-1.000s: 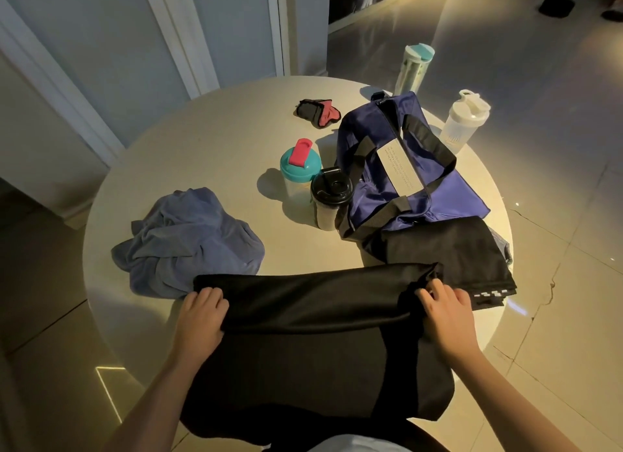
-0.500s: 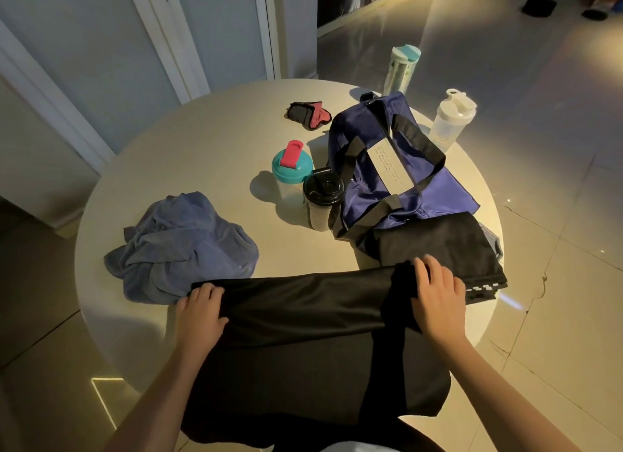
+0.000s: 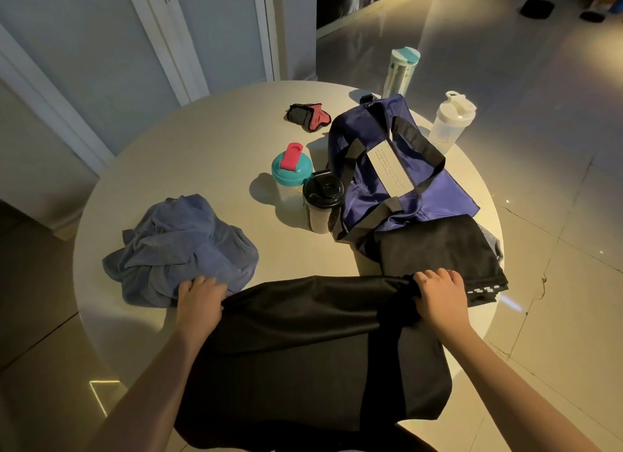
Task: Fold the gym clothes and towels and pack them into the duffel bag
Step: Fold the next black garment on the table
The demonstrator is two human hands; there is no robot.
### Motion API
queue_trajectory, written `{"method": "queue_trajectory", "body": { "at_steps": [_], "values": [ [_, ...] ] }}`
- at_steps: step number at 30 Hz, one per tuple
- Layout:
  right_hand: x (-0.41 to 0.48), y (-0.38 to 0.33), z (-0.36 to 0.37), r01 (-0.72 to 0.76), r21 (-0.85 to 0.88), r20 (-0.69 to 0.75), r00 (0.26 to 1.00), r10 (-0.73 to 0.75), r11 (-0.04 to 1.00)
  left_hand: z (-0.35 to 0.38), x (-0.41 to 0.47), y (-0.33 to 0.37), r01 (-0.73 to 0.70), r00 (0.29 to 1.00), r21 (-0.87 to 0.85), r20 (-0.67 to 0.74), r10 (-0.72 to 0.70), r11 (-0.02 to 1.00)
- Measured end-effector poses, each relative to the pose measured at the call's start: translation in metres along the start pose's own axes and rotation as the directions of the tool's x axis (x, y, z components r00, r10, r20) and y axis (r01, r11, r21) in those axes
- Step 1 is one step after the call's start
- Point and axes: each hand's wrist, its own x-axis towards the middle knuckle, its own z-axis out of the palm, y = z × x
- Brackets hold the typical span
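A black garment [image 3: 313,343] lies across the near edge of the round table [image 3: 209,162] and hangs off toward me. My left hand [image 3: 199,298] grips its left end, and my right hand [image 3: 440,295] grips its right end along a folded top edge. A blue duffel bag [image 3: 397,178] with black straps lies at the right. A folded black garment [image 3: 438,253] with a white checked trim sits against the bag's near end. A crumpled blue-grey towel [image 3: 178,249] lies at the left, beside my left hand.
A teal-lidded shaker [image 3: 291,178] and a black-lidded cup [image 3: 322,200] stand left of the bag. A white shaker [image 3: 450,121] and a tall clear bottle [image 3: 401,71] stand at the far right edge. Black-and-red gloves [image 3: 308,116] lie behind. Tiled floor surrounds the table.
Both hands have carried the garment's folded edge a little farther onto the table; my left hand now lies against the towel.
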Motion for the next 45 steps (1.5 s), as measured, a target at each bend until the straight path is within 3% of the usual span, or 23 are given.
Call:
{"method": "queue_trajectory", "body": {
  "at_steps": [6, 10, 14, 18, 23, 33, 37, 45],
  "values": [
    [0.009, 0.005, -0.002, -0.053, 0.044, 0.115, 0.992, 0.048, 0.998, 0.01, -0.002, -0.006, 0.014, 0.989, -0.254, 0.145, 0.024, 0.967],
    [0.01, 0.003, 0.001, -0.062, 0.059, 0.143, 0.988, 0.053, 0.996, 0.022, -0.011, -0.002, 0.008, 0.978, -0.119, 0.206, 0.016, 0.993],
    [0.012, 0.004, -0.002, -0.068, 0.09, 0.167, 0.985, 0.052, 0.994, 0.019, -0.006, 0.001, 0.039, 0.978, -0.149, 0.209, -0.007, 0.988],
    [0.017, 0.003, -0.01, -0.061, 0.123, 0.137, 0.99, 0.044, 0.991, 0.005, 0.004, -0.001, 0.042, 0.99, -0.226, 0.142, -0.01, 0.973],
    [0.036, 0.006, -0.024, -0.059, 0.162, 0.048, 0.998, 0.052, 0.985, -0.022, 0.025, -0.015, 0.061, 0.996, -0.281, -0.045, -0.076, 0.958],
    [0.026, -0.004, -0.019, 0.049, 0.148, -0.13, 0.991, -0.029, 0.988, -0.013, 0.017, -0.019, -0.007, 0.98, -0.156, -0.195, -0.024, 0.988],
    [0.005, -0.007, -0.01, 0.068, 0.123, -0.157, 0.986, -0.048, 0.99, -0.002, 0.0, -0.027, -0.072, 0.979, -0.161, -0.198, 0.039, 0.984],
    [-0.049, -0.014, 0.011, 0.117, 0.145, -0.171, 0.981, -0.092, 0.982, 0.025, -0.032, -0.034, -0.092, 0.917, 0.023, -0.388, 0.093, 0.996]
  ]
}}
